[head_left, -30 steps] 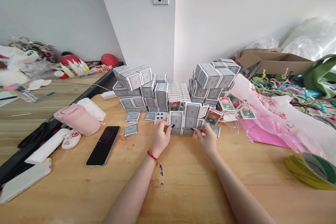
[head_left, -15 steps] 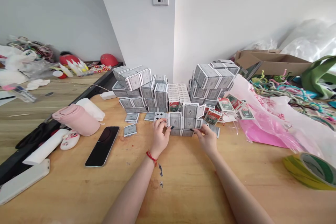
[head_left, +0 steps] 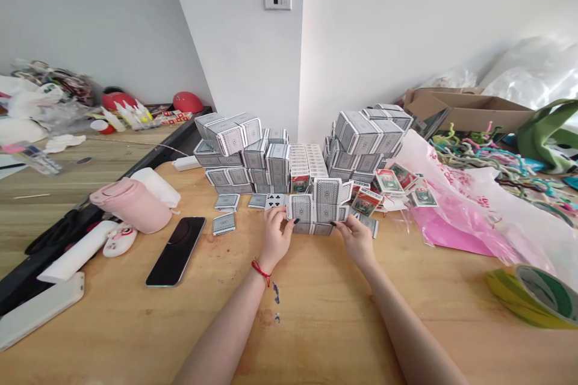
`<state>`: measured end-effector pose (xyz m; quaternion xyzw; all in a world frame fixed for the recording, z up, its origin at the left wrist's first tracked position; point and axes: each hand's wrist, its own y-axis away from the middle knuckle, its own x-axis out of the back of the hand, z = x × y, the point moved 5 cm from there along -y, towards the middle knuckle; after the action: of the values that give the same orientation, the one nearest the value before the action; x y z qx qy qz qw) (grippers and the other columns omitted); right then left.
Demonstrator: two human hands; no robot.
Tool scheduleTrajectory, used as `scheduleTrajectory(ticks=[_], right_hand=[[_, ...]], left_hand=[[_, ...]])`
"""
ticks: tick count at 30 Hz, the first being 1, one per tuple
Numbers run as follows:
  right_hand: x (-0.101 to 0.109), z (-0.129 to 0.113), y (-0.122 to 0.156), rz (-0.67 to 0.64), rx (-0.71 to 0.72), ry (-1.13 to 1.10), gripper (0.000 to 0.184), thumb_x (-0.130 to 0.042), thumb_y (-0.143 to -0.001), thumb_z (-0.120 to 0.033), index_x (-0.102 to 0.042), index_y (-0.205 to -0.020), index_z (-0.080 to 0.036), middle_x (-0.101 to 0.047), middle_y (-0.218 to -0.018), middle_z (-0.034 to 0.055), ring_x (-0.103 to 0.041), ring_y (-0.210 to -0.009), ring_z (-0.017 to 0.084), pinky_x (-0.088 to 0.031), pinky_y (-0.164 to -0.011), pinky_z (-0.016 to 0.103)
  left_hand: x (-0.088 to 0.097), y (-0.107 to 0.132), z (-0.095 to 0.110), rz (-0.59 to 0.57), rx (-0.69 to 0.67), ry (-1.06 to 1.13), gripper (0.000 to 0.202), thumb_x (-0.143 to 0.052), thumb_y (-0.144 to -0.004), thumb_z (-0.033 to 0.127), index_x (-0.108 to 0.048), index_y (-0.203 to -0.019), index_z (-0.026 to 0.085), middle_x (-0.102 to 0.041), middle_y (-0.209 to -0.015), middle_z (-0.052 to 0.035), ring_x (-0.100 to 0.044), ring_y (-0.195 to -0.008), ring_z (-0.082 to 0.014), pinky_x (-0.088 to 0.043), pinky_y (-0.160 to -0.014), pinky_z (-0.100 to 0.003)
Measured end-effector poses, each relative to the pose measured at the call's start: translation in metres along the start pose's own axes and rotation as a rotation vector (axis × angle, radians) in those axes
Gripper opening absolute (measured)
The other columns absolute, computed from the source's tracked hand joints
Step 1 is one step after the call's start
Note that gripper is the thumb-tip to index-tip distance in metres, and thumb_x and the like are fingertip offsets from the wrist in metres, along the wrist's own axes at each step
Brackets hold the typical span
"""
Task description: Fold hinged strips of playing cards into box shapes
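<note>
On the wooden table (head_left: 316, 313) my left hand (head_left: 276, 237) and my right hand (head_left: 356, 239) close on the two ends of a small stack of grey-backed playing-card decks (head_left: 318, 212), fingers curled against it. The stack stands a few decks high in front of the bigger piles. Behind it rise a left pile of decks (head_left: 239, 150) and a right pile of decks (head_left: 368, 135), with a row of red-printed card boxes (head_left: 307, 165) between them. Loose cards (head_left: 226, 222), one showing clubs (head_left: 273, 200), lie to the left of my left hand.
A black phone (head_left: 176, 251), a pink bottle (head_left: 130, 204) and white rolls lie at left. A pink plastic bag (head_left: 456, 216), red card boxes (head_left: 397, 183), a cardboard box (head_left: 469, 109) and coloured cords sit at right. A green-yellow tape roll (head_left: 535, 295) rests near the right edge.
Both hands stay on the ends of the small deck stack with only slight finger shifts; the view has drifted a little.
</note>
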<state>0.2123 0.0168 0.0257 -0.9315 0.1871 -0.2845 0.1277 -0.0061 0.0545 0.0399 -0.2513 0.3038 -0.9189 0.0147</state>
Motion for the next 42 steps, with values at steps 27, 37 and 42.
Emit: scheduleTrajectory(ticks=[27,37,42], right_hand=[[-0.004,0.001,0.001,-0.053,0.064,0.027,0.019,-0.045,-0.081,-0.037,-0.051,-0.077,-0.019,-0.056,-0.067,0.0016,-0.052,-0.062,0.016,-0.039,-0.059,0.026],[-0.003,-0.003,0.0,-0.048,0.067,0.04,0.017,-0.046,-0.08,-0.036,-0.049,-0.072,-0.02,-0.05,-0.06,-0.0011,-0.051,-0.057,0.015,-0.039,-0.054,0.025],[-0.003,-0.005,0.0,-0.063,0.108,0.037,0.015,-0.046,-0.079,-0.033,-0.049,-0.072,-0.02,-0.054,-0.065,0.0007,-0.053,-0.06,0.015,-0.041,-0.056,0.025]], left_hand=[[-0.006,0.004,-0.011,-0.008,0.068,0.093,0.017,-0.05,-0.082,0.029,-0.058,-0.094,0.02,-0.053,-0.101,-0.0094,-0.052,-0.099,-0.0202,-0.043,-0.087,-0.037],[-0.005,-0.001,-0.009,-0.07,0.068,0.077,0.015,-0.05,-0.082,0.03,-0.059,-0.085,0.018,-0.053,-0.1,-0.0094,-0.052,-0.099,-0.02,-0.043,-0.088,-0.037],[-0.003,-0.001,-0.007,-0.073,0.045,0.052,0.013,-0.05,-0.082,0.028,-0.059,-0.083,0.018,-0.053,-0.099,-0.0091,-0.053,-0.097,-0.0201,-0.044,-0.087,-0.037]])
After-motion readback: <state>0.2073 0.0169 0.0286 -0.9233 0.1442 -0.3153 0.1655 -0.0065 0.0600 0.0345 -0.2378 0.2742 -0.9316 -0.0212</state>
